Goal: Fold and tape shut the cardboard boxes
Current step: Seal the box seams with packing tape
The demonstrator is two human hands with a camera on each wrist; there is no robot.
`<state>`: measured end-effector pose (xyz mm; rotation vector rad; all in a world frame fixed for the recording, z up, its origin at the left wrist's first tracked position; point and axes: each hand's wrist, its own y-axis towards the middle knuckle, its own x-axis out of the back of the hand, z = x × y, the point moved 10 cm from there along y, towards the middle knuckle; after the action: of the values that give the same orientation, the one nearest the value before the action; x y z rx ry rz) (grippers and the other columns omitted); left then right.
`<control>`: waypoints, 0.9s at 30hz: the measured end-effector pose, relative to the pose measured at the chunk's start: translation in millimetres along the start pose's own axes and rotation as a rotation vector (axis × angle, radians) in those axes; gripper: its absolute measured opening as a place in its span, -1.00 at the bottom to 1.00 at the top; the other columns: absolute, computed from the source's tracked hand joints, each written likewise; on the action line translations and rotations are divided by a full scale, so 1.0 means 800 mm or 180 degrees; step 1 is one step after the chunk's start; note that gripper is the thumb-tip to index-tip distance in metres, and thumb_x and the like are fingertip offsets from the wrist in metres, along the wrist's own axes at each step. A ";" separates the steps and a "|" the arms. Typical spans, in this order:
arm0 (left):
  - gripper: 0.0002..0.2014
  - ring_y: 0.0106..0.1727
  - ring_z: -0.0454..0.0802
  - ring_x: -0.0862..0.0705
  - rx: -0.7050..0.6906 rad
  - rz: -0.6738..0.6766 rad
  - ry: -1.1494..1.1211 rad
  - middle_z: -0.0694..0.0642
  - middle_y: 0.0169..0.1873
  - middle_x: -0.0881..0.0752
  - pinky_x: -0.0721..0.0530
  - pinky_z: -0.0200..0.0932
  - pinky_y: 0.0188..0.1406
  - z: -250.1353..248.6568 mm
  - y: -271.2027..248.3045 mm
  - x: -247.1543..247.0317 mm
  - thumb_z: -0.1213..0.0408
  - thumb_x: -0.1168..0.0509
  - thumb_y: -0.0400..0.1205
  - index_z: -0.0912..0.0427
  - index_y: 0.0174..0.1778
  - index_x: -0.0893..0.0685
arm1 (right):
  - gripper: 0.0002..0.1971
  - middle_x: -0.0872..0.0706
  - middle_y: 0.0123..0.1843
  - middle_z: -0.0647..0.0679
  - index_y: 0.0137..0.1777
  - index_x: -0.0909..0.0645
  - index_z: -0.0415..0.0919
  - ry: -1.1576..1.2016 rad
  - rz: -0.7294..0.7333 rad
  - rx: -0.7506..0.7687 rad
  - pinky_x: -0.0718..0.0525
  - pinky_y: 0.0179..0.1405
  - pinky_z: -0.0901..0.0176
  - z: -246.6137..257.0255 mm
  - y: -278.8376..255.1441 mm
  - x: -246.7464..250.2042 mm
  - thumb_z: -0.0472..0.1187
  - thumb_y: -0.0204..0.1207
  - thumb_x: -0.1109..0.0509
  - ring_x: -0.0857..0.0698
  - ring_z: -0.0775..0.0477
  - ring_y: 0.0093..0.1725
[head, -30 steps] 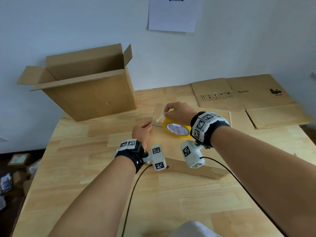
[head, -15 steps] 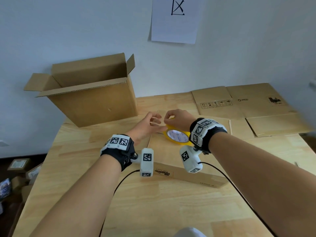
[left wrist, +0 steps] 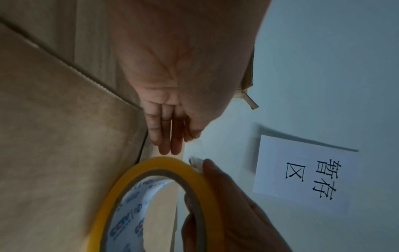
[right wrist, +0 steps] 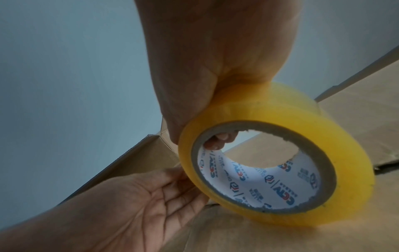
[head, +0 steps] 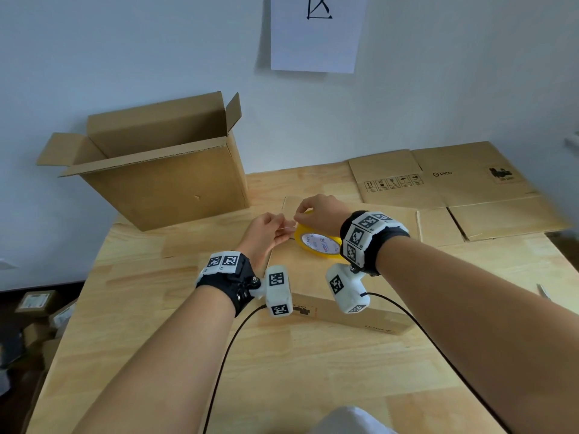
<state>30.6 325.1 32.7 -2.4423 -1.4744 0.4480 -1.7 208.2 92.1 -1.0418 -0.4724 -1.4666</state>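
A flat, closed cardboard box [head: 300,274] lies on the wooden table [head: 150,308] in front of me. My right hand [head: 319,211] grips a yellow tape roll [head: 316,244] standing on the box top, thumb inside the core [right wrist: 220,141], fingers over the outside. My left hand [head: 272,227] is right beside the roll on its left, and its thumb and fingers pinch the thin clear tape end [left wrist: 194,160] at the roll's rim [left wrist: 151,170]. In the right wrist view the left palm [right wrist: 151,192] faces the roll [right wrist: 302,136].
An open, upright cardboard box [head: 163,189] stands at the table's back left. Flattened cardboard sheets [head: 454,183] lie at the back right. A paper sign [head: 316,32] hangs on the wall. Small boxes [head: 34,302] sit on the floor to the left. Cables run from both wrists.
My left hand left the box's far left corner, reached open toward the roll, and now pinches at its rim. The right hand kept hold of the roll. The view tilted up.
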 end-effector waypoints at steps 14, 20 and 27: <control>-0.81 0.03 -0.01 -0.70 0.0222 -0.0118 -0.0167 0.22 -0.04 -0.70 -0.57 -0.10 0.33 0.030 0.019 0.000 0.30 -0.07 0.78 0.29 -0.10 -0.47 | -0.43 -0.49 -0.37 -0.07 -0.36 -0.41 -0.22 -0.0127 0.0052 -0.0082 -0.38 -0.39 0.15 -0.024 -0.007 0.002 0.26 0.64 -0.02 -0.51 -0.11 -0.26; -0.79 0.02 0.03 -0.70 0.0176 -0.0291 -0.0133 0.21 -0.08 -0.71 -0.62 -0.17 0.16 0.025 0.021 0.005 0.31 -0.07 0.78 0.30 -0.13 -0.47 | -0.43 -0.43 -0.41 -0.06 -0.43 -0.33 -0.20 -0.0306 0.0027 0.0038 -0.32 -0.47 0.21 -0.013 -0.006 0.003 0.23 0.66 -0.03 -0.47 -0.09 -0.28; -0.79 -0.10 -0.01 -0.71 0.0153 -0.0357 -0.0165 0.24 -0.13 -0.69 -0.62 -0.14 0.16 0.025 0.023 0.008 0.33 -0.07 0.78 0.28 -0.17 -0.44 | -0.42 -0.47 -0.44 -0.06 -0.45 -0.35 -0.19 -0.0542 0.0072 -0.0036 -0.31 -0.51 0.19 -0.016 0.000 0.011 0.27 0.61 -0.11 -0.44 0.00 -0.45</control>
<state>40.4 323.3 7.0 -2.3137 -1.5926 0.5206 -5.0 193.2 92.5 -1.1833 -0.5720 -1.3679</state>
